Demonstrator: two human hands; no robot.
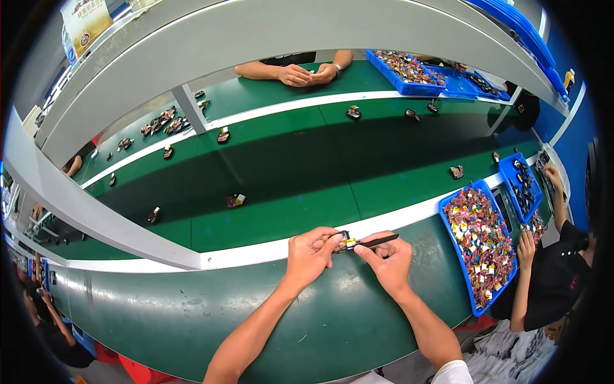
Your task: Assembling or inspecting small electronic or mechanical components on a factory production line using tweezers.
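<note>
My left hand (308,257) pinches a small black electronic part (346,242) with yellow and white pieces on it, just over the near edge of the green work table. In my right hand (391,261) is a slim black pen-like tool (382,240), its tip pointing left at the part and touching or nearly touching it. My fingers cover much of the part, so its details are hidden.
A blue tray (456,259) of small reddish, yellow and white parts stands right of me. Beyond my hands runs a green conveyor belt (288,211) with scattered black assemblies. A grey frame (147,217) arches overhead. Co-workers sit opposite and at my right.
</note>
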